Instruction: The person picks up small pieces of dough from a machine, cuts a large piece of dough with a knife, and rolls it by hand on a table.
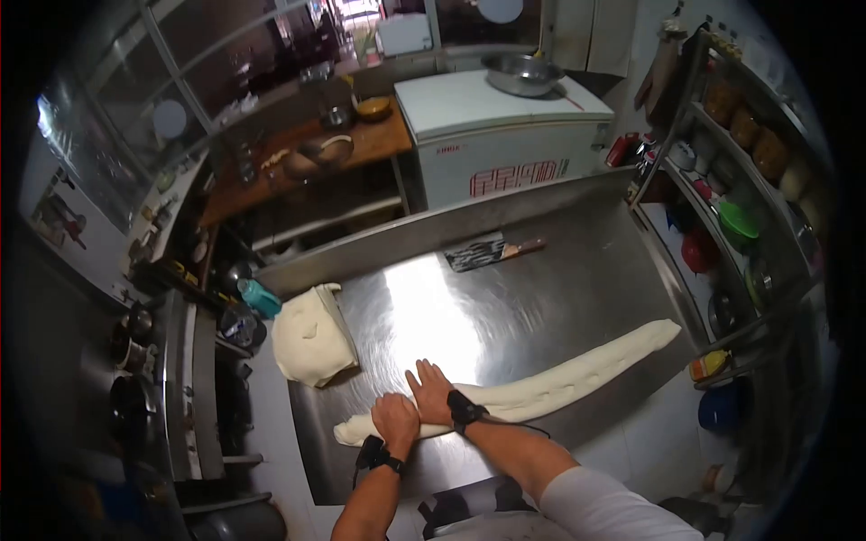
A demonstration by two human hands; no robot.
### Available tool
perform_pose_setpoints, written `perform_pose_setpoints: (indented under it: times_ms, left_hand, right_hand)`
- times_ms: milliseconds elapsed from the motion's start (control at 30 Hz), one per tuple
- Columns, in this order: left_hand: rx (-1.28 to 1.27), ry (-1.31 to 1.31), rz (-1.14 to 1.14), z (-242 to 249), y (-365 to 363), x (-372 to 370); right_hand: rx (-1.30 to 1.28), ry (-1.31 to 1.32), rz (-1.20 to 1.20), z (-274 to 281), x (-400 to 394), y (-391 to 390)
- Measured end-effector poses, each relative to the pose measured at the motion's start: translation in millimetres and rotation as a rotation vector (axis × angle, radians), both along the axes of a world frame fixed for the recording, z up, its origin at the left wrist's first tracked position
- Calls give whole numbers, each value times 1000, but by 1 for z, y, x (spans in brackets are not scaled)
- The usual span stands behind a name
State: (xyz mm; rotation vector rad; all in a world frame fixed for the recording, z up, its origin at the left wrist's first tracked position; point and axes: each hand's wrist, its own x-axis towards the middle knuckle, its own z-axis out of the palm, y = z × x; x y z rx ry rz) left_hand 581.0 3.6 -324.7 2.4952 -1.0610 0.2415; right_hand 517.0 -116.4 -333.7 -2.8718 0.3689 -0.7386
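both hands, left hand (395, 417) and right hand (432, 390), press flat and open side by side on a long dough rope (577, 370) lying across the steel table (505, 307).

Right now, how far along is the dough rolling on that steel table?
Already done: a long dough rope stretches across the steel table toward the right. In hand: the left hand and right hand press side by side on the rope's left portion, which looks thicker near the end. Left: a large dough block sits untouched, and the cleaver lies unused behind.
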Motion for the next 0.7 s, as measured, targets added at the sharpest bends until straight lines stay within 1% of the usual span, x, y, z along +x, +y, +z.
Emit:
perform_pose_setpoints:
  times_ms: [33, 67, 100, 133, 167, 200, 233, 267, 300, 367, 400, 467, 500, 533, 567, 600, 633, 667, 700]
  left_hand:
    - [-16, -15, -6, 5, 7, -8]
    - [-85, 17, -59, 11, 15, -17]
    - [-150, 49, -116, 18, 24, -23]
    - [-158, 113, -151, 27, 33, -38]
    - [-173, 179, -179, 34, 36, -63]
    - [-143, 166, -158, 28, 39, -89]
    - [-123, 110, -186, 31, 41, -106]
    - [-141, 35, -162, 19, 45, -119]
    - [-162, -42, -139, 6, 45, -123]
    - [-165, -53, -115, 0, 36, -114]
    - [-155, -59, -100, -4, 34, -109]
    - [-114, -5, -56, -9, 15, -89]
    - [8, 46, -25, -6, 9, -76]
    - [126, 93, 8, -2, 1, -62]
    - [69, 86, 28, -1, -9, -50]
    - [10, 70, 46, 0, -20, -39]
    - [-62, -2, 65, 2, -31, -31]
    - [-70, -17, 65, 2, -38, -26]
    - [-68, 6, 88, 4, -44, -20]
  right_hand:
    - [157, 365, 123, 40, -13, 0]
    - [319, 736, 243, 94, -33, 5]
    - [312, 673, 289, 112, -54, 10]
    - [305, 615, 338, 113, -78, 16]
    - [332, 560, 304, 105, -94, 24]
    - [351, 502, 271, 93, -110, 31]
    - [346, 342, 289, 66, -131, 35]
    - [344, 180, 306, 41, -143, 36]
    - [334, 174, 306, 35, -138, 35]
    - [260, -23, 328, 30, -126, 31]
    - [270, -20, 332, 23, -116, 25]
    - [219, 145, 353, 10, -91, 5]
    - [236, 156, 362, 6, -80, -2]
    - [335, 139, 336, 4, -64, -13]
    - [436, 123, 310, 4, -53, -20]
    - [462, 119, 325, 6, -43, -29]
    - [450, 171, 335, -1, -36, -35]
    - [428, 216, 340, -4, -28, -43]
    - [414, 197, 339, -4, -20, -50]
